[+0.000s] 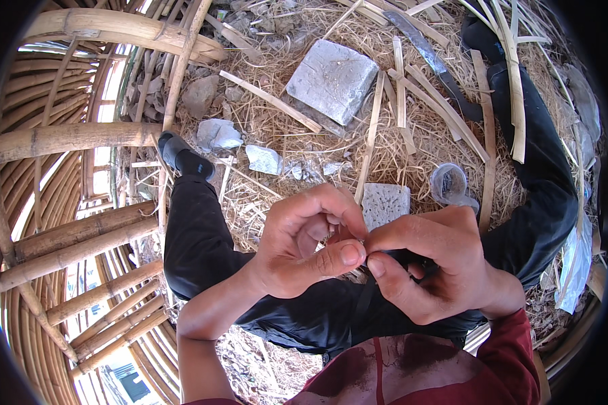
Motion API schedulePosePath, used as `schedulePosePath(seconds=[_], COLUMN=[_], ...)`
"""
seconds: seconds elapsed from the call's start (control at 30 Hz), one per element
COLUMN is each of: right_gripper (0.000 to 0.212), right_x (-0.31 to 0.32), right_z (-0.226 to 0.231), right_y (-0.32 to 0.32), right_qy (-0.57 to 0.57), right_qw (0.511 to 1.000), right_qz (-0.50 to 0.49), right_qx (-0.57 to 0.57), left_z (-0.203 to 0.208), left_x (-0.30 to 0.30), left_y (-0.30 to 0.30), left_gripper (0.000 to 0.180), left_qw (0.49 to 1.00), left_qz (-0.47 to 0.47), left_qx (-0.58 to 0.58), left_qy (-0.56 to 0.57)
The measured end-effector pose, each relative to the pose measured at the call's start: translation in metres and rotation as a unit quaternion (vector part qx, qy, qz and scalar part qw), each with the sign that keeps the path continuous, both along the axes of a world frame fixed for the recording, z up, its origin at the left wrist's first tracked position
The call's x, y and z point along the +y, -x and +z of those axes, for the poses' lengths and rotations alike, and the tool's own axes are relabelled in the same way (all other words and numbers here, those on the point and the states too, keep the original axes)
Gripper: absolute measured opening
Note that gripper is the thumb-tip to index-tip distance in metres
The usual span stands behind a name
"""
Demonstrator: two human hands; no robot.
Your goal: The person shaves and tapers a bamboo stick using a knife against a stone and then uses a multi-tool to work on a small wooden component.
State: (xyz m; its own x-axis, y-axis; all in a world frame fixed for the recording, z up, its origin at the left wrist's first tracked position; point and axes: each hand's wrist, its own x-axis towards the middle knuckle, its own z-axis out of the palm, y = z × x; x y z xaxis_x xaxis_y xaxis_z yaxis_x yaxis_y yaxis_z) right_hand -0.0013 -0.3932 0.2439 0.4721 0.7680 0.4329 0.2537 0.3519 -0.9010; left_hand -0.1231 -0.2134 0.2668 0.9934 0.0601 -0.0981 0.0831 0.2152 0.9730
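My left hand (304,246) and my right hand (432,260) meet at the fingertips above my lap. Thumb and forefinger of each are pinched together, and whatever lies between them is too small to make out. Just beyond the hands, a pale pitted block (386,204) rests on the ground, partly covered by my fingers. To its right a clear plastic cup (448,181) holds something dark that I cannot identify. Farther off lies a flat grey stone block (333,79), and right of it a long machete (422,50) with its dark handle toward me.
Split bamboo strips (270,101) and straw-like shavings (297,142) litter the ground between my legs. Broken pale rocks (263,160) lie near my left foot. A bamboo framework (78,138) rises at the left. Plastic sheeting (574,263) hangs by my right leg.
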Motion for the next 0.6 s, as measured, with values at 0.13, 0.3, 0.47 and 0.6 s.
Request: schedulePosePath(seconds=[0.13,0.3,0.47,0.6], right_gripper=[0.005,0.007,0.007,0.007], right_x=[0.0004,0.0,-0.0008,-0.0009], right_z=[0.0001,-0.0003,0.0009,0.0016], right_y=[0.0012,-0.002,-0.0011,-0.0027], right_qy=[-0.001,-0.004,-0.009,-0.005], right_qw=[1.0,1.0,1.0,1.0], right_qz=[-0.003,-0.004,-0.019,-0.011], right_qx=[0.009,0.003,0.006,0.0], left_z=[0.0008,0.0036,0.0028,0.0021], left_x=[-0.0002,0.0012,0.0024,0.003], left_y=[-0.0003,-0.0013,-0.0022,-0.0012], left_gripper=[0.021,0.018,0.015,0.015], left_qw=[1.0,1.0,1.0,1.0], left_qz=[0.001,0.002,-0.011,-0.019], left_qx=[0.002,-0.001,-0.016,-0.014], left_qy=[-0.005,0.01,0.0,0.009])
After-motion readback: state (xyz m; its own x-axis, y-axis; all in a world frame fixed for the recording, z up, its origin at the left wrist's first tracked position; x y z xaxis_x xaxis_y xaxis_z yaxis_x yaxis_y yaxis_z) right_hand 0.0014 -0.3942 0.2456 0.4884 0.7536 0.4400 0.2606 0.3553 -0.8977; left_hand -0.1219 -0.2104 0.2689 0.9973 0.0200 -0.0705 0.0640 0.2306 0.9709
